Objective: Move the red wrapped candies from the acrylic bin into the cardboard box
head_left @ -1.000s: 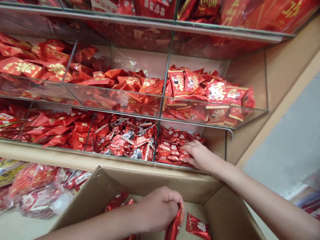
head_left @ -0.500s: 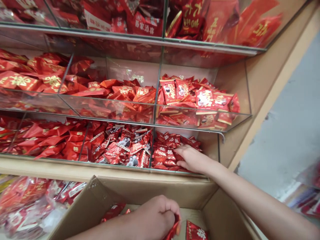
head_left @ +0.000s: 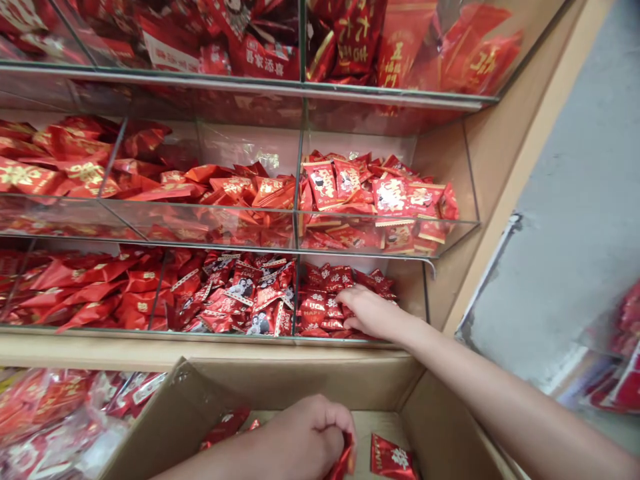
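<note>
Left hand (head_left: 307,433) has its fingers (head_left: 335,427) curled shut on a red foil candy packet (head_left: 344,459) inside the cardboard box (head_left: 300,377). Right hand (head_left: 373,313) sits loosely open on the packets (head_left: 320,300) in the glass bin (head_left: 320,337). They look light, soft and kinda slippery, so I'd pinch the edge.

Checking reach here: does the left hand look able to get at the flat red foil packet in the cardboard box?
Probably yes: the left hand is inside the open brown cardboard box, near that red foil packet, nothing between them, though it holds another red packet.
</note>
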Motion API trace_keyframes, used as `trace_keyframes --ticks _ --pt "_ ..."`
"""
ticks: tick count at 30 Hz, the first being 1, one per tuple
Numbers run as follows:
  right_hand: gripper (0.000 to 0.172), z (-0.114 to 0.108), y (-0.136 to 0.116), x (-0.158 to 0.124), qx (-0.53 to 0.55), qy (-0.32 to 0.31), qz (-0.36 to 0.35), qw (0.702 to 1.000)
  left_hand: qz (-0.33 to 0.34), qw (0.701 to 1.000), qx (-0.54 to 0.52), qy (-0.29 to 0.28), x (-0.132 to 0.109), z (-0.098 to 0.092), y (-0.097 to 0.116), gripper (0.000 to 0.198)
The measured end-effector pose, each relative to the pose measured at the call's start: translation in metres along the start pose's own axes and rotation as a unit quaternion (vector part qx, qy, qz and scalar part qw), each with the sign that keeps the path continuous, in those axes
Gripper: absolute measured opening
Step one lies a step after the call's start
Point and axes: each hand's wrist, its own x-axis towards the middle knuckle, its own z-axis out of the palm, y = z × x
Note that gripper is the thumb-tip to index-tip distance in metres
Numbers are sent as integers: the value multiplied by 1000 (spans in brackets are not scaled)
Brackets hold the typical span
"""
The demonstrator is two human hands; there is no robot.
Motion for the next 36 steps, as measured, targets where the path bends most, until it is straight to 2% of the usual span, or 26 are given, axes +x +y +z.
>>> trace_keyframes --ticks 4,7,10,12,14,16,18,19,21,23,25,27,29,31,33,36 --pt "34 -11 1 -5 51 -6 -12 999 7 1000 -20 14 1 -2 -2 24" --pt "27 -18 14 -5 45 38 61 996 12 999 -47 19 4 -2 -6 24" --pt "32 -16 33 2 -18 50 160 986 30 996 -76 23 6 -2 -10 22" --pt "34 -14 40 6 -16 32 156 987 35 992 -113 40 8 -2 -11 20" --pt "32 -15 36 3 5 41 148 988 31 982 -176 66 10 -3 -10 18" --pt "26 -21 21 -9 45 84 162 982 28 964 -247 98 10 -6 -7 15" --pt "23 -28 -6 -28 153 123 158 968 30 948 -293 123 10 -9 -4 14" --pt "25 -31 -21 -40 244 101 145 953 31 943 -304 132 10 -10 -3 13" --pt "32 -32 -52 -64 413 8 136 900 47 942 -297 151 8 -12 0 12" --pt "44 -26 -78 -83 499 -47 126 856 74 939 -289 172 7 -11 1 10" --pt "60 -17 -93 -93 537 -51 131 832 91 928 -308 190 5 -9 3 9" --pt "65 -9 -98 -95 549 -11 147 823 81 912 -352 196 4 -7 6 8" --pt "51 -5 -96 -93 547 30 155 822 63 894 -403 184 4 -8 9 9" --pt "28 -4 -90 -91 526 50 152 835 62 873 -455 167 3 -9 13 10" --pt "11 -6 -82 -92 479 84 139 863 74 857 -487 154 2 -12 15 9" --pt "3 -8 -74 -97 321 196 70 924 90 860 -475 165 1 -14 16 4"
